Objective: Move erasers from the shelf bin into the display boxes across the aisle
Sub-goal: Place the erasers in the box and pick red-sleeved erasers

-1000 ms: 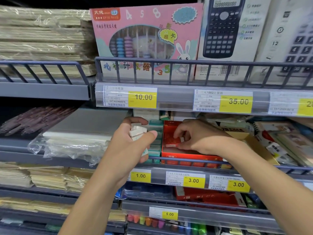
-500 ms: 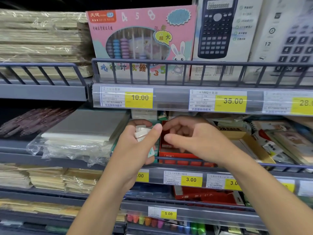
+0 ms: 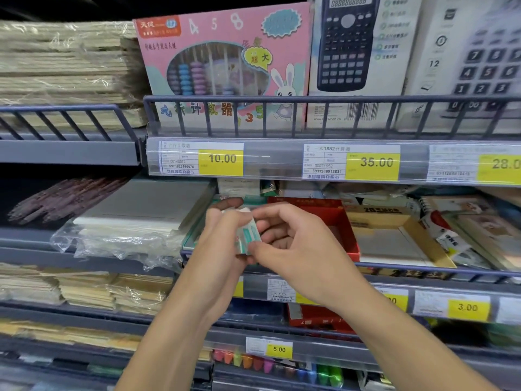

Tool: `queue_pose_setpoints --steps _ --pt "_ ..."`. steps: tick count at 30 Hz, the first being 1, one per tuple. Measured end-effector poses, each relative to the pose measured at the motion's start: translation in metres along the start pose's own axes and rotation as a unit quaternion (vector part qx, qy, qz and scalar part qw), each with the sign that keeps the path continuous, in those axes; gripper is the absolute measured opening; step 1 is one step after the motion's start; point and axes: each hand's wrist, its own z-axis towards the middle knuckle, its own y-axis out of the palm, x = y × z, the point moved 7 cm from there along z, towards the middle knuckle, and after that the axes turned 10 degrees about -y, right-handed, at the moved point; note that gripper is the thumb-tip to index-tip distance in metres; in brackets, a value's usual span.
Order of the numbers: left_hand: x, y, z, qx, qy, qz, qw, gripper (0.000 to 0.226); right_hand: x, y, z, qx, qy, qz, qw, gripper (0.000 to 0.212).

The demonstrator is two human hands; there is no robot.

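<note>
Head view: just left of the red shelf bin [image 3: 342,221], the left hand [image 3: 222,244] grips a stack of erasers [image 3: 248,235]; the right hand [image 3: 290,244] pinches the stack's edge, seemingly adding and steadying erasers for carrying.
</note>
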Motion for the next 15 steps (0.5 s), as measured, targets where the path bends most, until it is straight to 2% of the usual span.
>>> queue_pose_setpoints --steps 2,4,10,15 --pt "0.0 0.001 -0.003 -0.007 0.016 0.006 1.0 0.035 0.002 -0.003 0.0 0.015 0.011 0.029 0.999 0.033" --pt "0.002 0.004 -0.006 -0.013 0.035 0.032 0.999 0.026 0.003 -0.006 0.0 0.016 0.018 0.056 0.998 0.03" --pt "0.006 0.012 -0.015 0.015 0.09 0.053 0.994 0.042 0.001 -0.011 0.004 0.018 0.02 0.101 0.995 0.024" --pt "0.003 0.003 -0.019 0.041 0.098 0.094 0.99 0.037 0.01 -0.01 0.008 -0.006 0.032 0.097 0.995 0.022"
